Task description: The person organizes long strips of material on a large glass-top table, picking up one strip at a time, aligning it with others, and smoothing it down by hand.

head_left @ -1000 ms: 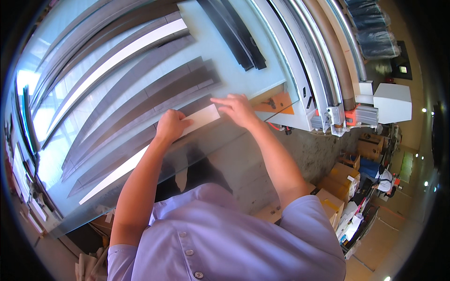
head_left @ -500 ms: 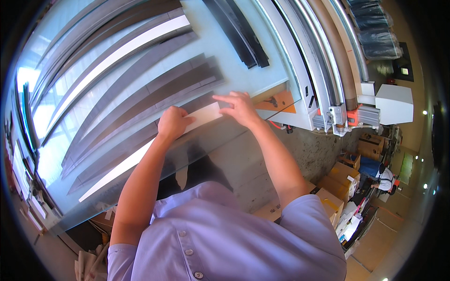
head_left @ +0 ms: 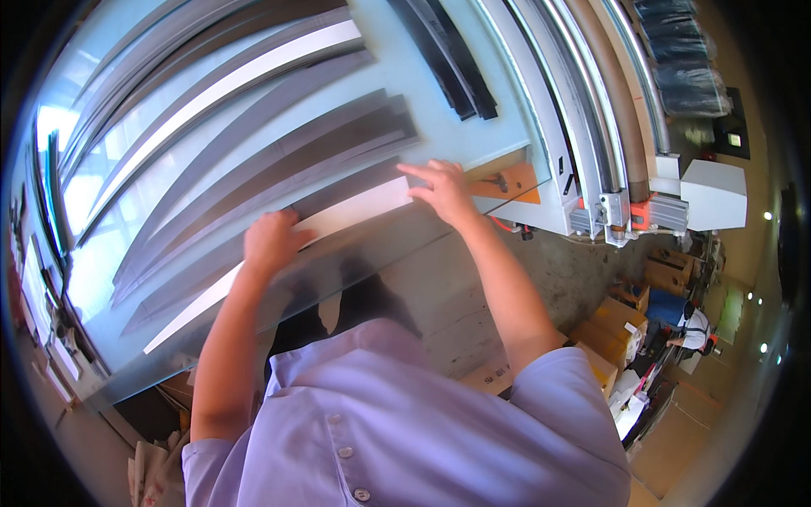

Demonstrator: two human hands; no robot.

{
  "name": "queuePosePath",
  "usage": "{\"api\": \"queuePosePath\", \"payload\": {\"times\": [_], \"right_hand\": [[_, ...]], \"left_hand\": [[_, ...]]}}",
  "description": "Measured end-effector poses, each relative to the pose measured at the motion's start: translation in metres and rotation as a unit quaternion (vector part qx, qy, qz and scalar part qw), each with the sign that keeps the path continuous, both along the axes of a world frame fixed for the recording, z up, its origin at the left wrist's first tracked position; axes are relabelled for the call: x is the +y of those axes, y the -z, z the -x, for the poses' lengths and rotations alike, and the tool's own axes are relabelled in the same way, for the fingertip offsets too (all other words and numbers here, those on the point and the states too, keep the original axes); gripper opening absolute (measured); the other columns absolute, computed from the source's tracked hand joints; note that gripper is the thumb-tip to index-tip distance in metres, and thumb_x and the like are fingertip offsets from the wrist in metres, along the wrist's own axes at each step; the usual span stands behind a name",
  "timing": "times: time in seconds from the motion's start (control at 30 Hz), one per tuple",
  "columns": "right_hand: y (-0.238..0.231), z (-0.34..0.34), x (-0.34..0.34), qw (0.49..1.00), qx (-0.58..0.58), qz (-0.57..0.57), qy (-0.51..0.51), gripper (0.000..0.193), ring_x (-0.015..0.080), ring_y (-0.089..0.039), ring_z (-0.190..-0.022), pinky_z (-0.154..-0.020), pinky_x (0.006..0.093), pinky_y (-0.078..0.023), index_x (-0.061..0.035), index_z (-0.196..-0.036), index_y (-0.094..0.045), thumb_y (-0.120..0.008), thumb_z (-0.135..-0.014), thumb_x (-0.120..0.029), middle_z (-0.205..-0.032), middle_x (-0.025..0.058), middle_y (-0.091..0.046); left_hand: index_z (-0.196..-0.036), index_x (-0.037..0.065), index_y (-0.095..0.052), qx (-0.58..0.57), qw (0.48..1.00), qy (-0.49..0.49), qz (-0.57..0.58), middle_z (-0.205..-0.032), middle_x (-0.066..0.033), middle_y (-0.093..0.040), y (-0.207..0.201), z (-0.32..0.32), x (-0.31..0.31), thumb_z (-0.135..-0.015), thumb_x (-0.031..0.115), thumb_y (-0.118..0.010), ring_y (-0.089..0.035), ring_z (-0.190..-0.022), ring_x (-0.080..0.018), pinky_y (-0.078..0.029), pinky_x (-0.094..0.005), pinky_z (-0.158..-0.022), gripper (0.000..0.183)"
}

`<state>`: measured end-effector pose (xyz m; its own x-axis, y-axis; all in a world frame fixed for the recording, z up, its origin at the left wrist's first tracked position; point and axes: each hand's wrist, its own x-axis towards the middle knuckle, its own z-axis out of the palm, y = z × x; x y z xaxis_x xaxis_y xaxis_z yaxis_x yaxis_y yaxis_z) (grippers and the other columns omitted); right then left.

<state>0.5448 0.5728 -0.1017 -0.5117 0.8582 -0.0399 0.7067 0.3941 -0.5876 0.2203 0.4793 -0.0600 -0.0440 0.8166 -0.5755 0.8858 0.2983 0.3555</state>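
Note:
A long white strip [head_left: 359, 207], tapering toward its left end, lies along the near edge of the glass-like table top [head_left: 473, 139]. Against its far side runs a dark grey strip [head_left: 351, 184]. My left hand [head_left: 272, 241] is over the middle of both, fingers curled together and thumb stretched across the white strip; its fingertips are partly hidden. At the right end, my right hand [head_left: 441, 193] has index finger and thumb spread apart. The index fingertip reaches the dark strip's end, and the thumb is at the white strip's end.
Several curved dark strips [head_left: 279, 156] and another white strip [head_left: 253, 68] lie farther back. Black strips [head_left: 452, 63] rest at the far right. A machine with long metal rails [head_left: 583, 110] borders the table. Cardboard boxes [head_left: 612, 325] and a person [head_left: 694, 328] are off to the right.
My left hand has slid leftward along the strips, away from my right hand. My right hand stays at the strips' right end. The view has shifted slightly.

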Motion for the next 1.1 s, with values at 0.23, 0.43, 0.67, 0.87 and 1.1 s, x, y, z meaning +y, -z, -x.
{"api": "queuePosePath", "payload": {"times": [0.23, 0.43, 0.67, 0.87, 1.1], "right_hand": [[0.001, 0.006, 0.001, 0.999, -0.008, -0.036, -0.009, 0.053, 0.0204, -0.049, -0.066, -0.07, 0.0364, -0.039, -0.0255, -0.125, -0.074, -0.083, -0.073, -0.018, -0.068, 0.0038, -0.044], [-0.006, 0.011, -0.002, 0.999, -0.039, 0.018, 0.014, 0.055, 0.0208, -0.05, -0.072, -0.075, 0.0369, -0.037, -0.0313, -0.125, -0.073, -0.083, -0.073, -0.018, -0.07, 0.0031, -0.044], [-0.006, 0.014, -0.003, 0.999, -0.033, 0.017, 0.016, 0.058, 0.022, -0.046, -0.069, -0.074, 0.0369, -0.041, -0.0253, -0.126, -0.074, -0.085, -0.07, -0.014, -0.068, 0.0048, -0.04], [-0.006, 0.016, -0.004, 0.999, -0.034, 0.014, 0.019, 0.057, 0.0218, -0.046, -0.069, -0.073, 0.0365, -0.041, -0.025, -0.126, -0.073, -0.084, -0.071, -0.014, -0.068, 0.0049, -0.04], [-0.019, 0.025, -0.007, 0.996, -0.077, 0.039, 0.035, 0.051, 0.022, -0.05, -0.078, -0.081, 0.038, -0.04, -0.0223, -0.122, -0.075, -0.083, -0.072, -0.013, -0.076, 0.0051, -0.047]], "left_hand": [[-0.083, 0.002, -0.074, 0.013, 0.988, -0.142, 0.063, -0.077, -0.0172, -0.071, -0.002, 0.157, -0.089, -0.079, 0.032, -0.08, -0.069, -0.073, -0.0331, -0.053, -0.042, -0.07, 0.031], [-0.073, 0.004, -0.07, -0.014, 0.978, -0.208, -0.004, -0.062, -0.0087, -0.069, 0.008, 0.177, -0.106, -0.083, 0.033, -0.078, -0.066, -0.06, -0.0242, -0.051, -0.0369, -0.062, 0.032], [-0.071, 0.002, -0.068, -0.021, 0.975, -0.219, 0.01, -0.063, -0.009, -0.068, 0.004, 0.175, -0.107, -0.081, 0.031, -0.079, -0.065, -0.059, -0.022, -0.049, -0.0357, -0.06, 0.033], [-0.071, 0.005, -0.068, -0.007, 0.98, -0.201, 0.005, -0.064, -0.0086, -0.069, 0.007, 0.176, -0.109, -0.08, 0.03, -0.079, -0.066, -0.062, -0.0268, -0.05, -0.0387, -0.061, 0.029], [-0.071, 0.005, -0.069, 0.006, 0.981, -0.195, -0.023, -0.063, -0.0096, -0.068, 0.013, 0.174, -0.111, -0.079, 0.03, -0.08, -0.066, -0.062, -0.0286, -0.05, -0.0393, -0.062, 0.028]]}}
